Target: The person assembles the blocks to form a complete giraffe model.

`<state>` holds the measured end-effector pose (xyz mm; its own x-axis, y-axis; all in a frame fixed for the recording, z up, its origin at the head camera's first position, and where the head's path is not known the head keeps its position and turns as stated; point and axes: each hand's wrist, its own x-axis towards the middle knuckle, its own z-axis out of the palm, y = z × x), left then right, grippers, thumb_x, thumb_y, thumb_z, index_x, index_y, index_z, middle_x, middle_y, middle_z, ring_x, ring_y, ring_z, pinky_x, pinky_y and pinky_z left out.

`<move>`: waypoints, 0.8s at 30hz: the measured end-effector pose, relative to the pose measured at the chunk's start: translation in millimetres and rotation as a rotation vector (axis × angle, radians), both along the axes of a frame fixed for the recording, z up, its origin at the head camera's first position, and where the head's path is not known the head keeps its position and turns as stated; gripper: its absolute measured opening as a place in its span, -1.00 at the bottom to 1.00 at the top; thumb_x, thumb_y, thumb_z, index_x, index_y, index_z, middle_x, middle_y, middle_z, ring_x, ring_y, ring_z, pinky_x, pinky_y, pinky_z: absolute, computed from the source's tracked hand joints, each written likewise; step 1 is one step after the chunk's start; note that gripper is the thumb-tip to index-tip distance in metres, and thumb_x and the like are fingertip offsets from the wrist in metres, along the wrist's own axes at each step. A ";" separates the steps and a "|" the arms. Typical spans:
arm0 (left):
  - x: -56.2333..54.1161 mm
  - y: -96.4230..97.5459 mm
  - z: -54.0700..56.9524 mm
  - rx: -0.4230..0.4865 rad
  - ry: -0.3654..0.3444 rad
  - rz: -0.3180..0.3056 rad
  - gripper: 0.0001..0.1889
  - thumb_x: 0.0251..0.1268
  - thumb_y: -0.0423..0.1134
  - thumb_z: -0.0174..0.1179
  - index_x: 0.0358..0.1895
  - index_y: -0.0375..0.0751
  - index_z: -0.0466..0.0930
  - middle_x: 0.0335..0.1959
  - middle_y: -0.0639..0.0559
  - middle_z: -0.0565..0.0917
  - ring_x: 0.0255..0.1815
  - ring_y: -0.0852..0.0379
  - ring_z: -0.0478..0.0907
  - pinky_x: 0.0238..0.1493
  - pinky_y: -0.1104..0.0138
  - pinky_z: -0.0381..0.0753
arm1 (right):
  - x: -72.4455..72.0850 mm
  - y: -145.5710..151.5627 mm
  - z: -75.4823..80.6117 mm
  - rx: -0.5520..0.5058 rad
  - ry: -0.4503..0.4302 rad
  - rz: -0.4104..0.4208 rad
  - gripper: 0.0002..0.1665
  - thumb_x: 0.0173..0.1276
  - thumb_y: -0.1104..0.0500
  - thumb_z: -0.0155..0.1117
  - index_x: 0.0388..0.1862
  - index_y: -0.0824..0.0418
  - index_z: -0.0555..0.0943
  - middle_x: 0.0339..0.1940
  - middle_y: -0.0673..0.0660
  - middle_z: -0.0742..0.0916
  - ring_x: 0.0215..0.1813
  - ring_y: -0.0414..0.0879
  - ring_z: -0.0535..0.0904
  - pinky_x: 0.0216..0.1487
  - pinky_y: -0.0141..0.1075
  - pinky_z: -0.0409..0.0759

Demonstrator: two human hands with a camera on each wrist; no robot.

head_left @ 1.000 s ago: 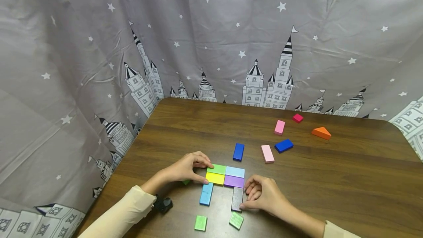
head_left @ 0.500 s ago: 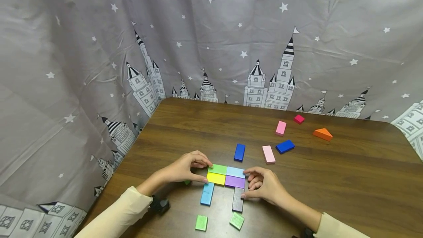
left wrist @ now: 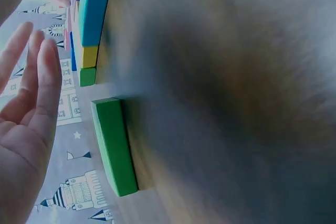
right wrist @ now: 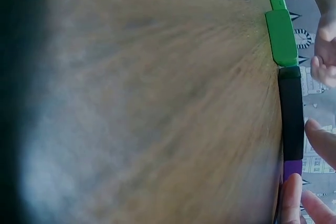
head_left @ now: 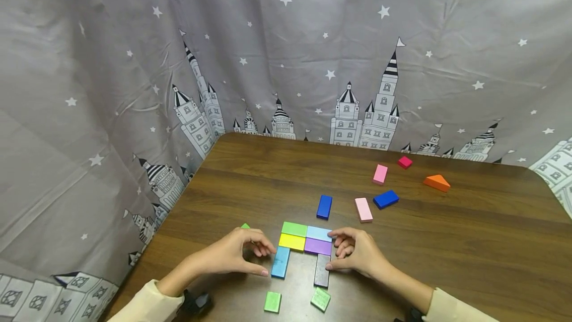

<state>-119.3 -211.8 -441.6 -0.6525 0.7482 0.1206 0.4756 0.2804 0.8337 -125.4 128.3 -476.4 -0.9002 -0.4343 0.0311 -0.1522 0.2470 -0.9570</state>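
Flat on the table, a green block (head_left: 294, 229), a light blue block (head_left: 319, 233), a yellow block (head_left: 292, 242) and a purple block (head_left: 318, 246) lie packed together as a rectangle. Below its left corner is a blue block (head_left: 280, 262); a dark grey block (head_left: 321, 271) extends below its right corner. My left hand (head_left: 232, 253) holds nothing, its thumb and fingers spread apart just left of the blue block. My right hand (head_left: 362, 252) touches the right side, fingertip by the light blue block and thumb by the dark grey one. Another green block (left wrist: 114, 148) is mostly hidden behind my left hand in the head view.
Two small green blocks (head_left: 272, 301) lie nearest me. Farther back are two dark blue blocks (head_left: 324, 206), two pink blocks (head_left: 364, 209), a red block (head_left: 404, 162) and an orange triangular block (head_left: 437, 183). A grey castle-print curtain (head_left: 286, 63) hangs behind the table.
My left hand has let go of the green and yellow blocks' left side and drawn back toward the lower left. My right hand's fingers moved up the right side, from the grey block toward the light blue.
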 end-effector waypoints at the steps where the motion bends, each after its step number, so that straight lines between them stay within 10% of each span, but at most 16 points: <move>1: 3.3 -0.7 -0.4 0.007 0.003 -0.010 -0.67 0.14 -0.21 0.49 -0.06 -0.24 0.69 -0.18 -0.07 0.70 -0.23 0.00 0.66 -0.16 0.26 0.70 | 0.2 -0.2 -0.3 0.004 0.001 0.000 -0.31 -0.17 0.38 0.71 0.00 0.52 0.62 -0.34 0.21 0.63 -0.45 -0.19 0.59 -0.43 -0.43 0.63; 24: 34.4 0.9 -21.5 0.020 0.026 -0.034 -0.68 0.01 -0.23 0.57 -0.15 -0.19 0.73 -0.24 0.04 0.70 -0.32 0.23 0.67 -0.30 0.37 0.70 | -0.2 -0.6 -1.2 0.031 0.018 0.004 -0.30 -0.18 0.36 0.72 -0.02 0.50 0.61 -0.35 0.21 0.63 -0.45 -0.18 0.60 -0.43 -0.42 0.63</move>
